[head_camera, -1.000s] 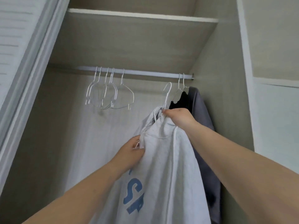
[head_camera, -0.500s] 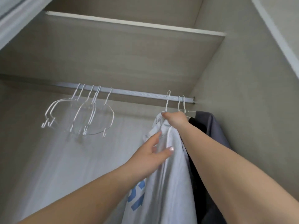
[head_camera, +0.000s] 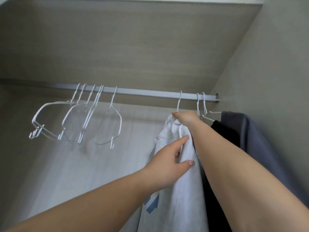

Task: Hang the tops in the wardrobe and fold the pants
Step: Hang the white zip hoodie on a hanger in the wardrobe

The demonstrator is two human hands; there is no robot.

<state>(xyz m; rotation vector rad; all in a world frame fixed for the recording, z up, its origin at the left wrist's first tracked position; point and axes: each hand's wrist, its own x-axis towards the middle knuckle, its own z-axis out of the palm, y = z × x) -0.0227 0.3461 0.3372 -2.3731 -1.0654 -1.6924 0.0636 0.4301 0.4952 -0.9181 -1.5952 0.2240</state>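
Wardrobe interior of pale wood-grain panels fills the view, its shelf underside overhead and its side wall on the right. A long white metal rail runs across under the shelf to a bracket at the right wall. A light grey hooded sweatshirt with blue lettering hangs from the rail on a thin white wire hanger, whose hook sits over the rail a little left of two more hooks. Just beside it on the right hang a black garment and, nearest the wall, a dark grey top, each on its own white hanger. Well apart to the left, a cluster of empty white wire hangers dangles from the rail, tilted at different angles.

The right hand grips the bunched neck of the sweatshirt at the base of the hanger hook, fingers curled round the cloth. The left hand lies lower on the sweatshirt's front: its forefinger stretches up along the fabric beside a white drawstring, the thumb presses the cloth from the right, and the other fingers are hidden behind folds.
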